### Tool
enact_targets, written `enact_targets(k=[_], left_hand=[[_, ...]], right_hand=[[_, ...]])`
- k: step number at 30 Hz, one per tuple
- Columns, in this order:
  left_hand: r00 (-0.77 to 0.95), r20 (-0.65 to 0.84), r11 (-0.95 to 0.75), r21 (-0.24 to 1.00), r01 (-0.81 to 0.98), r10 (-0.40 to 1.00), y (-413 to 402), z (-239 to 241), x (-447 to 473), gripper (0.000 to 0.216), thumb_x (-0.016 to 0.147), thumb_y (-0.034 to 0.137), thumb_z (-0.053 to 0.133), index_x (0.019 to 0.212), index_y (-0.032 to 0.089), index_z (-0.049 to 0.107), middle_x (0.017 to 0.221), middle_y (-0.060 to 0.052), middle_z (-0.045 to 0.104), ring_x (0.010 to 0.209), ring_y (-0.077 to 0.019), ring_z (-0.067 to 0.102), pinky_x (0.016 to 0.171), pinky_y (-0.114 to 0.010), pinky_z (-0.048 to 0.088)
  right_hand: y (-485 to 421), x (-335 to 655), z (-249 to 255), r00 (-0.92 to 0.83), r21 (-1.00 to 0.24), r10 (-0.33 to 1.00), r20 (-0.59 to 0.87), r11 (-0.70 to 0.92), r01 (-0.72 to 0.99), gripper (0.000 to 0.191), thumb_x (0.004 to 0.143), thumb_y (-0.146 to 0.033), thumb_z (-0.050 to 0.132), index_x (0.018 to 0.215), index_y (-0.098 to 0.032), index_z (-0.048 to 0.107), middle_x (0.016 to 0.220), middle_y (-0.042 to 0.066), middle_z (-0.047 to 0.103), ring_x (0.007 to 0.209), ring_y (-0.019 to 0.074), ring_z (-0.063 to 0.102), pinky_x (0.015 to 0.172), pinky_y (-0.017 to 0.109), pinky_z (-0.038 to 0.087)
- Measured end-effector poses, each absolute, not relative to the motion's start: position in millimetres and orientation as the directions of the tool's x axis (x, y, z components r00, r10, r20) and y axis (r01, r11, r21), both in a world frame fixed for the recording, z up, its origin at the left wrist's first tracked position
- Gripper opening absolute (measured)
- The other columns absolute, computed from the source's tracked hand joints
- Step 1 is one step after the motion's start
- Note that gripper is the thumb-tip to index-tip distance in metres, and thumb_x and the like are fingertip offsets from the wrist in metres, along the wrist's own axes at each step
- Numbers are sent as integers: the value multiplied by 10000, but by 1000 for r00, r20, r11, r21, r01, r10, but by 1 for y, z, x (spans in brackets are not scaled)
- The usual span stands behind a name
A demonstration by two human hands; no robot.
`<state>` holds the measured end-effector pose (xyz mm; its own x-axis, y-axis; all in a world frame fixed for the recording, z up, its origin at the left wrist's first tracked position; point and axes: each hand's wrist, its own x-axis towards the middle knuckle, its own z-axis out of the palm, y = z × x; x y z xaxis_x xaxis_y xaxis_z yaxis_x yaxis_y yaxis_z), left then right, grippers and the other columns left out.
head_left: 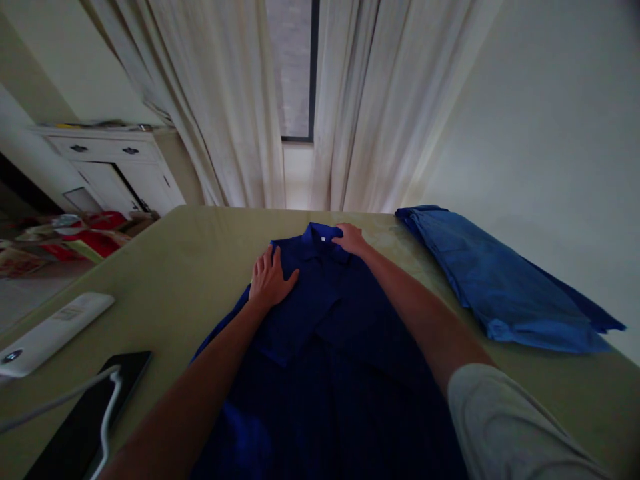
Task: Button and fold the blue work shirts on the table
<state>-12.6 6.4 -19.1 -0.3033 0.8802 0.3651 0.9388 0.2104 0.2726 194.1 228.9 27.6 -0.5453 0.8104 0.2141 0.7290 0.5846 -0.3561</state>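
A dark blue collared shirt (325, 333) lies spread on an olive-green surface (190, 267), its collar toward the far edge. My left hand (269, 279) rests flat on the shirt's left shoulder, fingers stretched out and slightly apart. My right hand (350, 239) reaches to the collar, its fingers curled over the right side of the collar's edge. Both forearms stretch over the shirt's body.
A folded lighter blue garment (500, 283) lies at the right. At the near left sit a white remote (53, 331) and a black phone (85, 417) with a white cable. Cream curtains, a window and a white cabinet (117, 170) stand beyond.
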Motion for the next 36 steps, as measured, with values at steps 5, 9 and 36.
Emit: enact_targets(k=[5,9,36], left_hand=[[-324,422,210,295,932,847,5,-20,-12,958,986,559,465,1667,3,84,1712,-288,242,1543,-436,319,1253,-572,281],[-291,443,178,279,944,848,3,-17,-13,858,1005,437,438,1682,48,82,1723,-241,257,1569,-384,290,1269,-549,264],[-167,110,178,-95,980,980,32,16,-63,398,981,189,318,1210,222,642,1197,-169,657,1045,-309,651,840,-424,532]], right_hand=[[172,245,15,-819,-99,486,304,871,481,345,939,-203,635,1276,-214,711,1182,116,691,1185,292,541,1076,449,307],[143,273,-1,-858,-66,444,260,894,443,452,916,-212,626,1363,-229,685,1186,106,664,1150,277,537,1053,434,322],[146,287,-9,-539,-50,727,425,613,788,203,928,-212,554,986,-188,747,1127,152,723,1140,322,559,1103,487,271]])
